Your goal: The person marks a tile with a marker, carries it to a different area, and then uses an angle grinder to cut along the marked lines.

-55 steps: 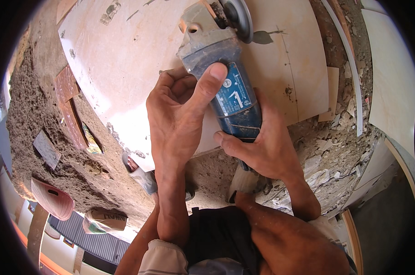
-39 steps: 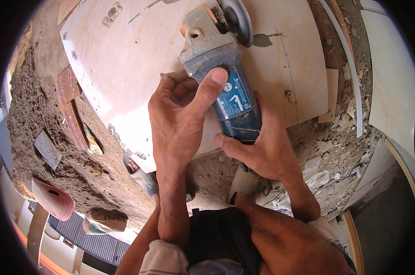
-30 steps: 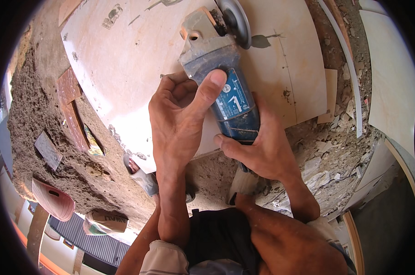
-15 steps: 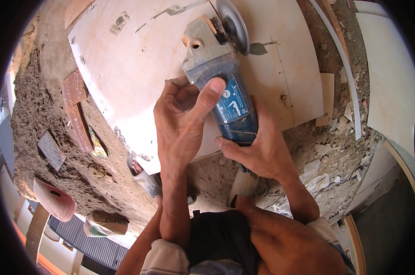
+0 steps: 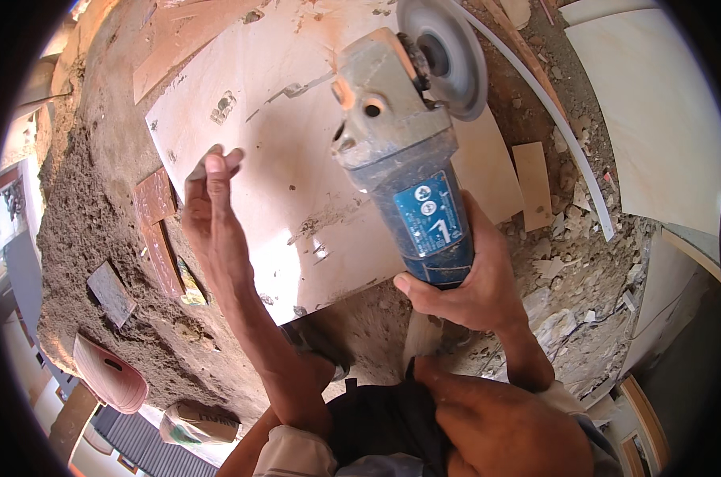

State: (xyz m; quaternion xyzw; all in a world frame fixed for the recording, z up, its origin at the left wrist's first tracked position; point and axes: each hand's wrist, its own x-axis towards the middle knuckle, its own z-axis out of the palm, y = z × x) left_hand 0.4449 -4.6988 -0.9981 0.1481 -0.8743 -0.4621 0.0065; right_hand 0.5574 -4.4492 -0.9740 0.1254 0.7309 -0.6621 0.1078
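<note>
My right hand (image 5: 483, 274) grips the rear of the blue angle grinder's body. The angle grinder (image 5: 416, 175) is held up over a pale tile slab, its dusty grey head pointing away from me. A round disc (image 5: 448, 60) is fitted at the head's right side, clear of the slab. My left hand (image 5: 217, 211) is off the tool, raised above the slab's left part, with its fingers loosely bent and nothing visible in them. Beneath both hands lies the large pale tile slab (image 5: 289, 215), stained with cement smears and dirt.
Brown tile strips (image 5: 155, 196) and a grey offcut (image 5: 111, 294) lie on rough sand at the left, near a pink cap (image 5: 110, 374). On the right are a long pale strip (image 5: 571, 139), rubble (image 5: 563, 262) and another large slab (image 5: 654, 111).
My left hand has let go of the angle grinder and moved left. The grinder, in my right hand, now appears larger and farther right. The view has shifted slightly.
</note>
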